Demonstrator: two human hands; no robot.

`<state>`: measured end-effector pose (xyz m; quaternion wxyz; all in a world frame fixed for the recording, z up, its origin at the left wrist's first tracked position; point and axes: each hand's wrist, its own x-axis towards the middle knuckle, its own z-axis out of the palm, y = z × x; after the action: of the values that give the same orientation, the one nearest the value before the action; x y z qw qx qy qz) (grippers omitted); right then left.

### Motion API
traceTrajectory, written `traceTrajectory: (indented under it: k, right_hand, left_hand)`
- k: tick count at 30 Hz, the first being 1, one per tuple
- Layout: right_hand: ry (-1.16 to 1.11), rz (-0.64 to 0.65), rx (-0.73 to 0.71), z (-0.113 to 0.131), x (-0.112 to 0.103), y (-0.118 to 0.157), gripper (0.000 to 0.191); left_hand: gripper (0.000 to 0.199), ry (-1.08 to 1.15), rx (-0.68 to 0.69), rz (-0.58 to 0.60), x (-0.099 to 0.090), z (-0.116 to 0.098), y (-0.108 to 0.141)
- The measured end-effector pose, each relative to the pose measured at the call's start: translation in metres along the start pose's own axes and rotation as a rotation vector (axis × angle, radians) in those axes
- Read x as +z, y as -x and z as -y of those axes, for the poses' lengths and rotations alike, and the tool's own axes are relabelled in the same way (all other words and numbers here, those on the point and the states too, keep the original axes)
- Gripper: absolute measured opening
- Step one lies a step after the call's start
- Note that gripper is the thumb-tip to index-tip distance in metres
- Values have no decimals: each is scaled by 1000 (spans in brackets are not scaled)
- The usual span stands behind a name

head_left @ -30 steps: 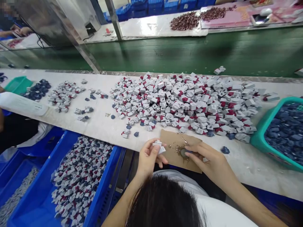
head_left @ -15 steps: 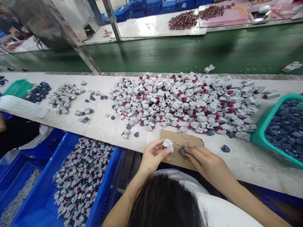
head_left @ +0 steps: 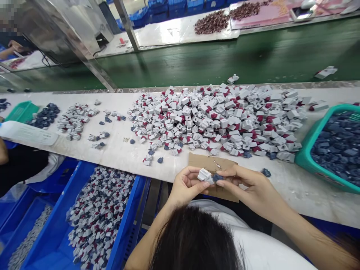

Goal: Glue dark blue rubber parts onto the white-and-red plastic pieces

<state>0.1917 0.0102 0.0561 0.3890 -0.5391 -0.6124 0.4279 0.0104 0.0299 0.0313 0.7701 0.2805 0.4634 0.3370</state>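
My left hand (head_left: 187, 184) pinches a white block with a red part (head_left: 204, 175) in its fingertips. My right hand (head_left: 247, 183) holds a small dark blue piece (head_left: 216, 177), pressed against the block's side. Both hands are just above a brown cardboard sheet (head_left: 210, 163) with a few metallic specks on it. A large heap of white-and-red blocks (head_left: 213, 120) lies beyond the sheet. A loose dark blue piece (head_left: 266, 172) sits near my right hand.
A teal basket (head_left: 312, 146) of dark blue pieces stands at the right, and a blue crate (head_left: 123, 213) of blocks at my left. Smaller piles lie along the white bench (head_left: 118, 150). A seated person's dark sleeve (head_left: 19, 165) is far left, beyond a green belt.
My right hand has lifted the dark blue piece off the cardboard and brought it against the white block. My left hand has moved the block toward it. The view has tilted slightly.
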Motion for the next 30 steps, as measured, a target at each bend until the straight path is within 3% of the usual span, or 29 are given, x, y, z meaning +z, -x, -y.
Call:
traceTrajectory:
  k: [4,7,15,22,26,30]
  right_hand:
    - [-45,114,15,-2,2,2,19]
    - [-95,197,82,-8,10,7,22]
    - [-177,-25,112,-16,26,10,26]
    - [-245,72,163,-18,22,7,27]
    - [-88,41,57,-17,15,3,23]
    - [11,-14,-19,-14,-8,4,23]
  left_hand:
    - [48,-52,33,45,5,0,1]
    - [45,-75,73,73,10,4,0]
    - [28,-24,79,23,11,16,-8]
    - [31,21,20,82,13,23,-12]
    - [43,100,-46,185,13,17,-11]
    - [39,97,-105,283,4,2,-9]
